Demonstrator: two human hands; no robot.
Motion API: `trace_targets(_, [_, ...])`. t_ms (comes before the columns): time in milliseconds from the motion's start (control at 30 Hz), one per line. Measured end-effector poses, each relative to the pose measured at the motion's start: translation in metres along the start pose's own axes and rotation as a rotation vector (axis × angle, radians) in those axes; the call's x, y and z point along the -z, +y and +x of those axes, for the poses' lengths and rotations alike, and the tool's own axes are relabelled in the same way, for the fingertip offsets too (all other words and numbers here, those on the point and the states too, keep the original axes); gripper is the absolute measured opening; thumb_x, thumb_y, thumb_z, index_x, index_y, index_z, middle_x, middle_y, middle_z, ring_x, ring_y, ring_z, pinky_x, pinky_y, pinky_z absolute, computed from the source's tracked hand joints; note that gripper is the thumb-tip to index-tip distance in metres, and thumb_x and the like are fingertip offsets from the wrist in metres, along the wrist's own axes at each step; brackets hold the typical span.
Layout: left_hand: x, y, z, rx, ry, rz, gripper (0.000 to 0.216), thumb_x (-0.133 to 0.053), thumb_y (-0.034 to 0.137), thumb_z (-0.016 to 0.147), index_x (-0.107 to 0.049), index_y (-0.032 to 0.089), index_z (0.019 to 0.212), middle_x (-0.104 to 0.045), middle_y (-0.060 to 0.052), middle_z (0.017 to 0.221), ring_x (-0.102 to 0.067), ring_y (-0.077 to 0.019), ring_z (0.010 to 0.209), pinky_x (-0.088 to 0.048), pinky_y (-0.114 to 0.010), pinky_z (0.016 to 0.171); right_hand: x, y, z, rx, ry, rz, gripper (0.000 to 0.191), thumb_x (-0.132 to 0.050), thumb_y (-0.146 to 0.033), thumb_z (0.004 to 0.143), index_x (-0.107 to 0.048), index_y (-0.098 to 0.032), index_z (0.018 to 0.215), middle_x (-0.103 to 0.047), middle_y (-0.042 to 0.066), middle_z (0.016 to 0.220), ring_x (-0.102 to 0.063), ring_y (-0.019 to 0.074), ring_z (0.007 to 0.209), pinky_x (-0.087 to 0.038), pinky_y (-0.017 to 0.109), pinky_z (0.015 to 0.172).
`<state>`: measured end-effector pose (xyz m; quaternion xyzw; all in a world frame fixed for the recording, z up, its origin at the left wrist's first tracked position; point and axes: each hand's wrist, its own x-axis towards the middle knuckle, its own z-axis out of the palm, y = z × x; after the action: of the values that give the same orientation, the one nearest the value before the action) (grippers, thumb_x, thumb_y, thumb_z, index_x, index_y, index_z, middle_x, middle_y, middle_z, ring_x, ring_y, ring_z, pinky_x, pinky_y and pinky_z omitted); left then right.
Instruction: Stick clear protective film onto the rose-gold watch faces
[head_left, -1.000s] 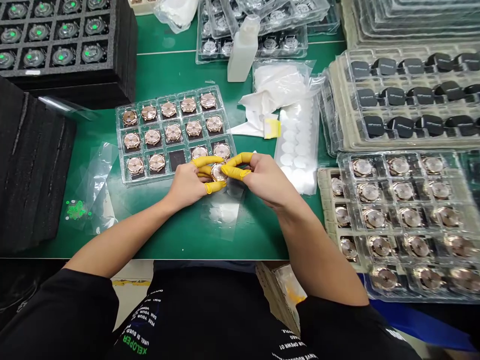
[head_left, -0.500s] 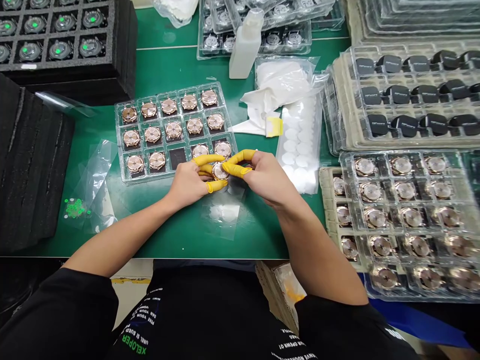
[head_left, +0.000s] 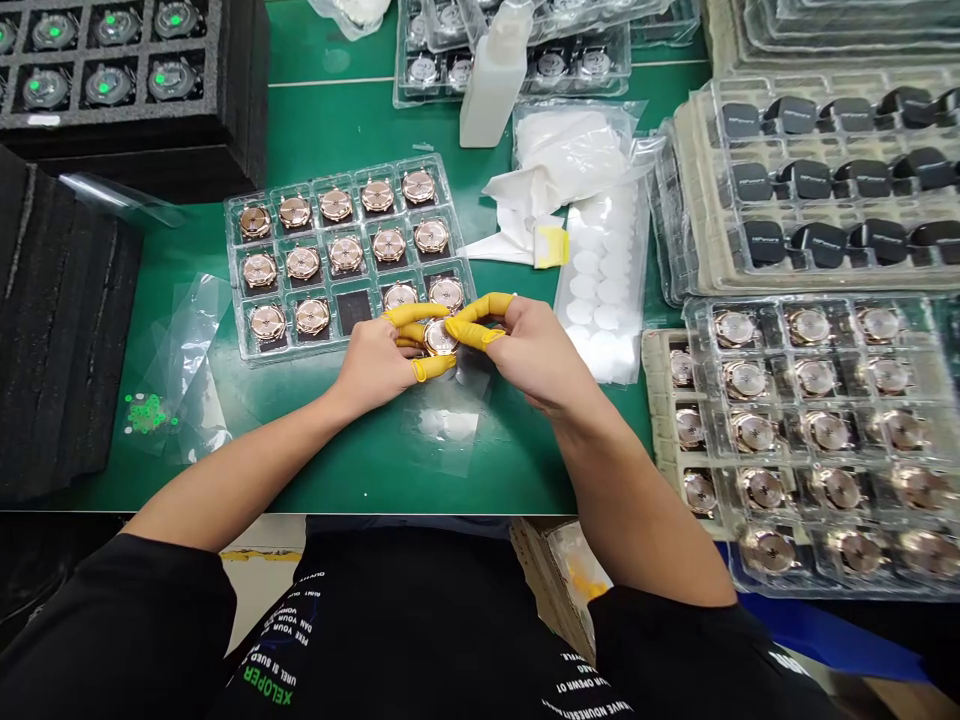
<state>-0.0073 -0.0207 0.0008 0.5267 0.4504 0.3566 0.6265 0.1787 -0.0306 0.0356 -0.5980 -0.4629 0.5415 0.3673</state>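
A rose-gold watch head (head_left: 440, 337), with no strap, is in front of my body just over the near edge of a clear tray (head_left: 300, 352). My left hand (head_left: 382, 355) grips it from the left, yellow finger cots on its thumb and fingers. From the right, my right hand (head_left: 517, 345) has its yellow-covered thumb and forefinger pinched at the upper right edge of the watch; they hide that part of it. Similar watch heads sit in the tray's compartments, and one compartment (head_left: 354, 312) in the near row shows only its dark bottom.
Clear film pieces (head_left: 442, 430) lie below my hands. A white bottle (head_left: 493, 85), white cloth (head_left: 525, 205) and a sheet of round white stickers (head_left: 600, 290) lie beyond. Black foam trays (head_left: 247, 120) stand left; stacked plastic trays (head_left: 686, 250) stand right. Small green dots (head_left: 150, 413) lie at left.
The whole view has shifted slightly. Both hands keep their hold at the watch head, with hardly any visible finger movement.
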Motion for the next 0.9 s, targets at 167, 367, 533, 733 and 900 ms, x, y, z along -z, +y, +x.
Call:
trace_targets(167, [-0.001,0.002,0.000,0.011,0.016,0.005,0.064,-0.091,0.022,0.061,-0.075,0.016,0.123,-0.079,-0.002,0.087,-0.077,-0.0169,0.081,-0.067,-0.034,0.087,0.000,0.000,0.000,-0.006,0.005,0.016,0.022,-0.086,-0.035,0.070,-0.076,-0.020,0.081,-0.079,0.006,0.091,-0.070,0.0230,0.088,-0.055,0.039,0.083])
trace_targets(367, [-0.001,0.002,0.000,0.010,0.018,0.005,0.065,-0.092,0.022,0.060,-0.075,0.016,0.123,-0.079,-0.003,0.089,-0.077,-0.0169,0.082,-0.067,-0.033,0.087,-0.001,-0.002,0.000,0.009,0.005,-0.008,0.029,-0.089,-0.042,0.068,-0.076,-0.020,0.081,-0.078,0.006,0.090,-0.069,0.0221,0.087,-0.054,0.038,0.081])
trace_targets(533, [-0.001,0.001,0.000,0.005,0.014,0.009,0.064,-0.091,0.021,0.061,-0.075,0.016,0.123,-0.078,-0.002,0.088,-0.076,-0.0158,0.080,-0.067,-0.031,0.083,0.002,-0.003,0.001,0.032,0.006,0.001,0.040,-0.091,-0.050,0.067,-0.073,-0.019,0.085,-0.076,0.006,0.092,-0.067,0.0203,0.088,-0.054,0.036,0.082])
trace_targets(733, [-0.001,0.002,-0.001,0.013,0.047,0.068,0.065,-0.091,0.022,0.061,-0.076,0.018,0.124,-0.080,-0.004,0.092,-0.078,-0.0185,0.089,-0.066,-0.035,0.093,0.025,0.001,0.008,0.182,0.251,-0.002,0.034,-0.080,-0.054,0.085,-0.068,-0.022,0.083,-0.067,0.002,0.083,-0.063,0.0141,0.077,-0.051,0.029,0.068])
trace_targets(900, [-0.002,0.002,-0.001,-0.008,0.057,0.049,0.061,-0.091,0.020,0.061,-0.076,0.018,0.120,-0.080,-0.003,0.089,-0.078,-0.0169,0.084,-0.067,-0.031,0.086,0.027,-0.002,0.007,0.016,0.049,0.035,0.036,-0.083,-0.053,0.082,-0.069,-0.021,0.082,-0.056,-0.001,0.067,-0.049,0.0091,0.053,-0.037,0.023,0.044])
